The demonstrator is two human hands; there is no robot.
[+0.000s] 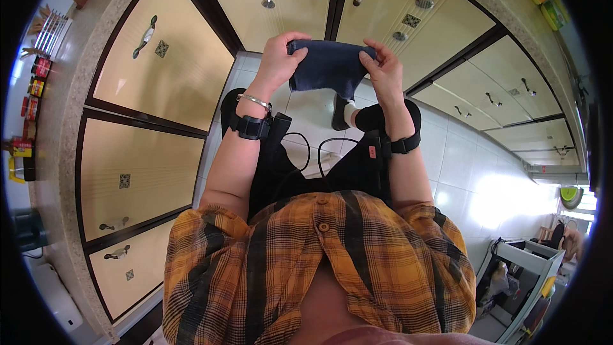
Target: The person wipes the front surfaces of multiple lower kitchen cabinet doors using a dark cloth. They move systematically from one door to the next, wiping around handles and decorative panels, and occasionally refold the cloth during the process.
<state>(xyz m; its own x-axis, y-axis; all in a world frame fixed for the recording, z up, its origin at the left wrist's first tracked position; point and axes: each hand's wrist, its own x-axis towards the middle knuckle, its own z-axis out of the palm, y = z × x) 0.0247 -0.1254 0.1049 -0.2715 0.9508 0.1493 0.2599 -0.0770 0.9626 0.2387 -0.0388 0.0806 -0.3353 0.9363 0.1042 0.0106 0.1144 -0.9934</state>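
A dark blue cloth (328,67) is stretched between my two hands, in front of the kitchen base cabinets. My left hand (282,60) pinches its upper left corner between thumb and fingers. At the upper right corner, my right hand (384,68) grips it the same way. The cloth's lower edge hangs unevenly and dips lowest towards the right. Below it show the tiled floor and a dark shoe (341,112) with a white sock. Each wrist carries a black strapped device, and a bracelet (254,100) sits on my left wrist.
Cream cabinet doors (163,57) with protruding handles surround me at the front and both sides. A stone countertop (67,153) runs along the left, with several jars (36,87) on it. To the lower right stands a grey-white rack (522,254). Black cables (306,153) loop near my lap.
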